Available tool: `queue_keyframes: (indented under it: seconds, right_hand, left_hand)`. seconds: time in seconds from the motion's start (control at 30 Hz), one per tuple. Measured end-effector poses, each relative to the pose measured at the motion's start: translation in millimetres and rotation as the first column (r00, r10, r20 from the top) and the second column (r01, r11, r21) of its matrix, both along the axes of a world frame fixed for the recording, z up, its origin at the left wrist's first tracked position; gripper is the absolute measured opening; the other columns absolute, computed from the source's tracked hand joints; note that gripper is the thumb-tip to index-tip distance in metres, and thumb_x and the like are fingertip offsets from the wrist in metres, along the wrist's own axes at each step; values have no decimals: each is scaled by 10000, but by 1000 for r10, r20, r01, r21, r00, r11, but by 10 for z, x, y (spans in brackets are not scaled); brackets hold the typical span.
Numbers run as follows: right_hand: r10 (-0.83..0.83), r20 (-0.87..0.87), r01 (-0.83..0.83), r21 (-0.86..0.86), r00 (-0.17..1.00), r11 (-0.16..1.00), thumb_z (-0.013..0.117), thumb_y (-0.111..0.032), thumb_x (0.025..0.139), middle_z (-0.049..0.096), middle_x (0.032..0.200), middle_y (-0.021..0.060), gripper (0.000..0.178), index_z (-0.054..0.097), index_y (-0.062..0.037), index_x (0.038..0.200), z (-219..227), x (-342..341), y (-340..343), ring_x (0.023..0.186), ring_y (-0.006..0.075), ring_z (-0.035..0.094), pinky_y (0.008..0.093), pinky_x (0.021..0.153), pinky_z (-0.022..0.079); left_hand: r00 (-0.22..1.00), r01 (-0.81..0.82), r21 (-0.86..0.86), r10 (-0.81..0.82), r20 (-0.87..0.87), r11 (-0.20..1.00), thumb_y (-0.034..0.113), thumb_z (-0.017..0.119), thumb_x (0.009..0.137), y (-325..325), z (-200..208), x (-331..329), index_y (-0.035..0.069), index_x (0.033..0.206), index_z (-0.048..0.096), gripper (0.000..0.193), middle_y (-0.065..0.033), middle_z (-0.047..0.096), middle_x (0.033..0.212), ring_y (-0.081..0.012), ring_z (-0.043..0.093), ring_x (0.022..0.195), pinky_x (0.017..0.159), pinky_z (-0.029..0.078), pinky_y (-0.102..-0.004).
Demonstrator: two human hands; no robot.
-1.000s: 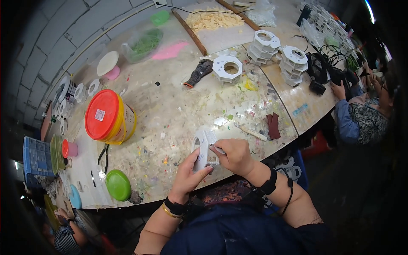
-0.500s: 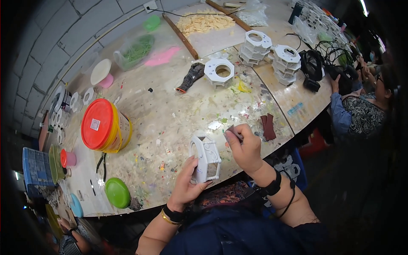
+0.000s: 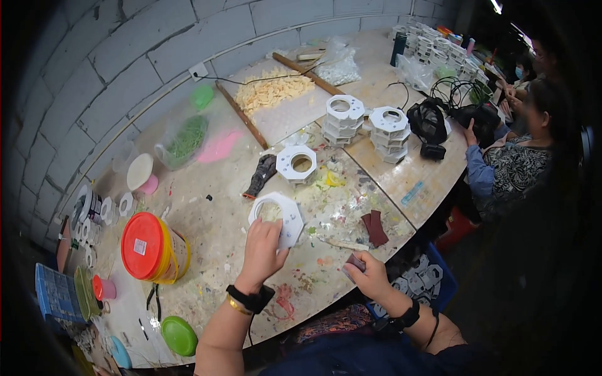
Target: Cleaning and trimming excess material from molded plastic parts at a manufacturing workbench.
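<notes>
A white octagonal frame (image 3: 291,224) with a large round opening is held over the table by my left hand (image 3: 260,250), the fingers gripping its near left rim. Its flat face is turned up toward me. Near the table's front edge, my right hand (image 3: 374,277) pinches a small folded piece of dark brown sandpaper (image 3: 355,264). The two hands are apart. More dark red sandpaper strips (image 3: 375,228) lie on the table beyond the right hand. Just past the held frame stands another white octagonal frame (image 3: 296,164), with a dark knitted glove (image 3: 260,175) beside it.
Stacked white frames (image 3: 343,119) and another stack (image 3: 389,133) stand farther back, near black headgear with cables (image 3: 429,122). A red-lidded bucket (image 3: 143,245) and a green lid (image 3: 179,335) are at left. A blue crate (image 3: 446,282) holds white pieces below the edge. A person (image 3: 514,150) sits at right.
My left hand has carried the white frame forward over the table and turned its flat face up. My right hand, still pinching the sandpaper, is now lower and farther from the frame. The view has shifted.
</notes>
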State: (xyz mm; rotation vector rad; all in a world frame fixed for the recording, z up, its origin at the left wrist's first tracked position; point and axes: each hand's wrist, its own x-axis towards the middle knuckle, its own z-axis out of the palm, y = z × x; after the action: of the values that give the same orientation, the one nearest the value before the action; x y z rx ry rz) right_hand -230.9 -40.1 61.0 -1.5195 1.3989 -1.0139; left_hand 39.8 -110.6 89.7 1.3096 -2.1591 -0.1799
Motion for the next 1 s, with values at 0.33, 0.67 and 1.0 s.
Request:
queue_keyframes:
  seconds: [0.33, 0.67, 1.0]
  right_hand:
    - [-258, 7, 253, 162, 966, 954, 725, -110, 887, 610, 639, 16, 154, 608, -8, 878, 81, -713, -69, 581, 52, 557, 254, 526, 447]
    - [-267, -3, 264, 156, 964, 952, 759, -162, 873, 627, 645, 30, 195, 633, -15, 898, -110, -939, -274, 600, 57, 561, 266, 545, 461]
    - [-51, 89, 41, 112, 995, 993, 705, -159, 920, 628, 713, 80, 178, 622, -12, 976, 90, -645, -427, 650, 107, 594, 289, 599, 478]
  left_hand:
    - [974, -41, -62, 53, 219, 997, 123, 800, 671, -1806, -292, -296, -12, 1142, 614, 524, -165, 616, 1009, -356, 582, 1007, 978, 442, -450]
    - [956, -86, 74, 61, 287, 994, 195, 868, 680, -1915, -178, -411, -5, 1245, 601, 656, -173, 624, 1071, -364, 585, 1032, 929, 468, -438]
    - [764, 368, 637, 170, -622, 677, 239, 741, 912, -326, -265, -942, 26, 1119, 672, 305, -71, 689, 944, -149, 639, 847, 778, 517, -287]
